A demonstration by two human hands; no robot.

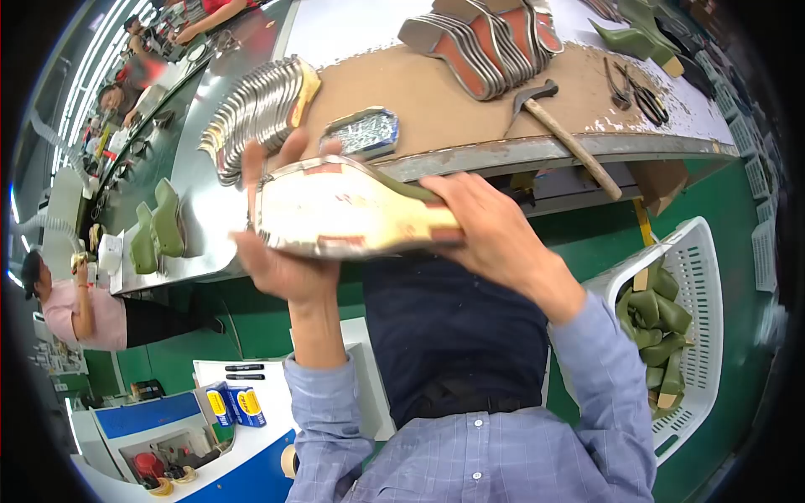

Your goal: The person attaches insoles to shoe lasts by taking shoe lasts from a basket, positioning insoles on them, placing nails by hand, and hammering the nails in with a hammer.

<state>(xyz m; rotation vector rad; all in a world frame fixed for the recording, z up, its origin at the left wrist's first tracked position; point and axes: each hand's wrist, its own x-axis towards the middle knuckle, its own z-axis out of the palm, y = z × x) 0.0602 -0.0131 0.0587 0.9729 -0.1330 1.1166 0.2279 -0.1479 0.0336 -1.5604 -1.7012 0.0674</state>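
Note:
A shoe last with a pale sole-shaped face (335,210) is held sideways in front of my body, above the bench's front edge. My left hand (289,256) is under and around its broad end, the fingers showing behind it and the thumb at the near side. Around the narrow end at the right, my right hand (495,230) is closed. Some green (402,186) shows along the last's upper edge. Behind it on the bench lies a blue-rimmed tray (365,134) of small metal pieces, and a row of stacked curved parts (256,117) stands to its left.
A hammer (570,142) juts over the bench edge (654,144). Pincers (619,88) and scissors (648,99) lie farther right. Stacked red-brown parts (486,50) stand at the back. A white basket (704,310) holds green lasts. Green lasts (159,226) and a person (80,310) are at left.

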